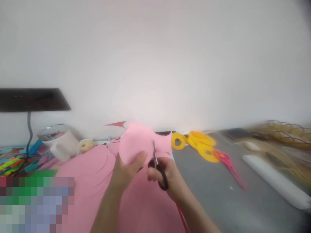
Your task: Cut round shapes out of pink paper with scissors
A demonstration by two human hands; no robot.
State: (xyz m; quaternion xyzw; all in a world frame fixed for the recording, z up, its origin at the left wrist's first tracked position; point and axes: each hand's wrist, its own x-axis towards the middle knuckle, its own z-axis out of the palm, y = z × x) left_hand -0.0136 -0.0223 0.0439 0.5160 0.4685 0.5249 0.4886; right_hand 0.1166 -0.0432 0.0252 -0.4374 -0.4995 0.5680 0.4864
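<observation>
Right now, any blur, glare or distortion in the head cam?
Head view: smeared toward the edges, worst at right, where the white roll streaks; pink-handled scissors soft; wall brightest mid-frame, darker at corners; lower-left corner pixelated; right hand and black-handled scissors fairly readable.

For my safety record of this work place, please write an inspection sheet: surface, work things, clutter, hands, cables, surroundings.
Surface: grey tabletop, partly under pink sheets
Work things: pink piece, black-handled scissors
Clutter: yellow rings, pink scissors, white mug
Hands: left hand holds the pink piece; right hand holds the black-handled scissors, blades against it
Cables: grey cable below dark panel; right side too blurred to tell
Surroundings: pale wall behind
</observation>
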